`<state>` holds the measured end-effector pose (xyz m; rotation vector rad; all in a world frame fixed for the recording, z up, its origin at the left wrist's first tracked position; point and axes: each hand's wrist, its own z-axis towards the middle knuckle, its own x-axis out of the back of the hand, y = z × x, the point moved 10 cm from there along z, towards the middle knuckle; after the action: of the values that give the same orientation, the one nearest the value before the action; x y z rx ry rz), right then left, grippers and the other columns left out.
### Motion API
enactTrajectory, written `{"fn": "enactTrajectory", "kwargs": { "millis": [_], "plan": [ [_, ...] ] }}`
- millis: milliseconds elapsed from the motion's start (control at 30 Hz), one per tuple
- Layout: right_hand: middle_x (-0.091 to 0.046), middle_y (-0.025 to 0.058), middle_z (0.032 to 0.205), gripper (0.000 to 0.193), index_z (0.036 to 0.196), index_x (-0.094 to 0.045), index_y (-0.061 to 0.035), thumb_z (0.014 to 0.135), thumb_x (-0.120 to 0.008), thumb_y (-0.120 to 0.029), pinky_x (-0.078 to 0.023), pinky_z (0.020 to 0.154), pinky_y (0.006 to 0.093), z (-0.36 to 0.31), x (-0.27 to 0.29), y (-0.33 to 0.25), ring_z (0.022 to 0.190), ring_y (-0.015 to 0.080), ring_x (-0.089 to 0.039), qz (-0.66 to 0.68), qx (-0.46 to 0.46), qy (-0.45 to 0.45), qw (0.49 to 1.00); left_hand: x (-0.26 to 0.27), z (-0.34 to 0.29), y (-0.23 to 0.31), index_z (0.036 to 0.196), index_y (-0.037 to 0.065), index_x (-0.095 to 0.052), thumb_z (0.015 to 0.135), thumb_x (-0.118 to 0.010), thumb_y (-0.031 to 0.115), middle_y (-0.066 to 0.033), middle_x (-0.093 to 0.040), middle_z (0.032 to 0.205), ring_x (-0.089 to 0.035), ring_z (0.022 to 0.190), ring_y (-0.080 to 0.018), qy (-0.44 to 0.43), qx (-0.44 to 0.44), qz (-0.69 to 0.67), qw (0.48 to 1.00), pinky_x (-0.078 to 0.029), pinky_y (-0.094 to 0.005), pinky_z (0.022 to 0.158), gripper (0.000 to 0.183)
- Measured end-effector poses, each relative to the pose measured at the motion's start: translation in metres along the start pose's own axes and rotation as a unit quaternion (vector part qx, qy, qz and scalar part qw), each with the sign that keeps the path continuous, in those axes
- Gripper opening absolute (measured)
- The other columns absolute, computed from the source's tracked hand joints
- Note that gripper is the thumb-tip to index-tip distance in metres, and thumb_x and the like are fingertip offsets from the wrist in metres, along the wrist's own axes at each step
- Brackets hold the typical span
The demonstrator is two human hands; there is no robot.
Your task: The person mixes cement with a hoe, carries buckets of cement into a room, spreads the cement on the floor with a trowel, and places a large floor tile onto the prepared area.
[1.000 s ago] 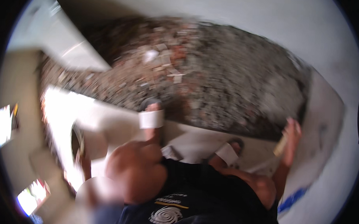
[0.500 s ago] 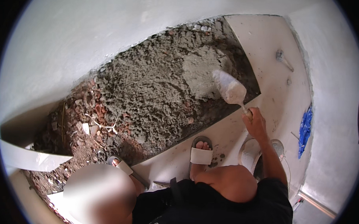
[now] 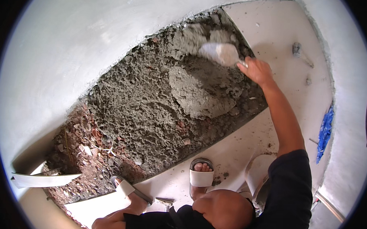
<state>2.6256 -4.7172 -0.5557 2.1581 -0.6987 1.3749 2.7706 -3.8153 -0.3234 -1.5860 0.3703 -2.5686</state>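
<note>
While our arm (image 3: 283,114) extends from lower right, our right hand (image 3: 255,71) grips the trowel (image 3: 225,54) at upper centre.

Crumpled blue plastic (image 3: 324,133) on floor beside pale wall (image 3: 350,120), right.

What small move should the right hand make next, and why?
Probably draw the trowel across the smoother mortar patch to spread it: the right hand holds the handle, the blade is close by, and that patch looks raised beside the rougher mortar.
</note>
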Motion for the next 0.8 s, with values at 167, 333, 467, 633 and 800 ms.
{"fn": "enactTrajectory", "kwargs": {
  "millis": [167, 333, 467, 633, 800],
  "plan": [
    [-0.068, 0.0158, 0.100, 0.049, 0.103, -0.063, -0.0030, 0.095, -0.046, -0.048, -0.053, 0.080, 0.0465, 0.050, 0.015, -0.025, 0.091, 0.0341, -0.067, 0.094, -0.058, -0.057, 0.992, 0.078, 0.098, 0.067, 0.132, -0.002, -0.049, 0.091, -0.063, 0.030, -0.0220, -0.043, 0.141, -0.043, 0.130, -0.0356, 0.105, -0.118, -0.046, 0.986, -0.034, -0.0479, 0.108, 0.054],
    [-0.066, 0.0219, 0.102, 0.049, 0.118, -0.055, -0.0013, 0.095, -0.048, -0.044, -0.051, 0.079, 0.0491, -0.024, 0.012, -0.024, 0.091, 0.0369, -0.066, 0.170, 0.007, -0.096, 0.981, 0.116, 0.148, 0.199, 0.137, 0.000, -0.042, 0.095, -0.056, 0.030, -0.0231, -0.035, 0.146, -0.034, 0.136, -0.0373, 0.075, -0.278, -0.147, 0.946, -0.029, -0.0501, 0.111, 0.054],
    [-0.062, 0.0186, 0.088, 0.053, 0.117, -0.051, -0.0011, 0.096, -0.045, -0.050, -0.051, 0.068, 0.0440, -0.074, -0.002, 0.017, 0.074, 0.0302, -0.064, 0.408, -0.154, -0.060, 0.898, 0.130, 0.120, 0.262, 0.113, 0.000, -0.059, 0.091, -0.065, 0.028, -0.0234, -0.055, 0.124, -0.052, 0.115, -0.0379, -0.014, -0.341, -0.115, 0.933, -0.046, -0.0468, 0.089, 0.036],
    [-0.059, 0.0131, 0.081, 0.056, 0.117, -0.052, 0.0004, 0.098, -0.040, -0.051, -0.053, 0.060, 0.0393, 0.001, -0.037, -0.051, 0.061, 0.0217, -0.061, 0.619, -0.218, -0.095, 0.749, 0.075, 0.118, 0.252, 0.131, 0.002, -0.050, 0.089, -0.067, 0.020, -0.0209, -0.040, 0.144, -0.042, 0.130, -0.0368, -0.173, -0.282, -0.234, 0.914, -0.026, -0.0561, 0.108, 0.049],
    [-0.065, 0.0156, 0.097, 0.052, 0.127, -0.052, -0.0005, 0.100, -0.038, -0.043, -0.054, 0.067, 0.0385, 0.071, 0.004, -0.042, 0.071, 0.0251, -0.065, 0.454, -0.214, -0.108, 0.858, 0.039, 0.126, 0.216, 0.132, 0.001, -0.049, 0.092, -0.063, 0.016, -0.0190, -0.039, 0.146, -0.046, 0.126, -0.0307, -0.315, -0.145, -0.277, 0.896, -0.042, -0.0424, 0.099, 0.044]
  ]
}}
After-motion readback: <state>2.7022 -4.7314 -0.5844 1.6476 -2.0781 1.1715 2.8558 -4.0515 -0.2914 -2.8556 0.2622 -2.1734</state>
